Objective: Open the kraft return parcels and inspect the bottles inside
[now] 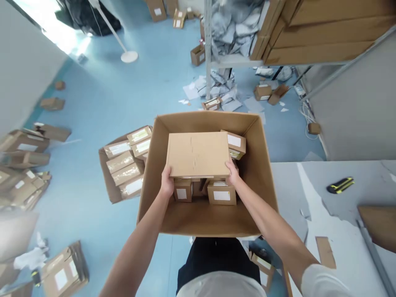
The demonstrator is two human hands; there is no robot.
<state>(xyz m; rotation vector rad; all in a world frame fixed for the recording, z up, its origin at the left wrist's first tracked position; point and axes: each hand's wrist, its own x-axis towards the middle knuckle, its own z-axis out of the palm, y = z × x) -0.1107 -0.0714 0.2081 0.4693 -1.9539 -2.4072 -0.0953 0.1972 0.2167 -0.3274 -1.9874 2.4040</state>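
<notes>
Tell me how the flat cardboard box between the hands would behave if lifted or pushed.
The flat cardboard box is probably fairly stiff: its top shows no sag between the left hand and right hand. Its broad, flat top and straight edges suggest sliding rather than rolling. Its weight is uncertain, since its inside is hidden.

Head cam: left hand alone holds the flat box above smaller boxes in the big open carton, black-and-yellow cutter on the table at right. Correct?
Not alone: the head view shows the right hand gripping the flat box too, opposite the left hand. The rest stands.
</notes>
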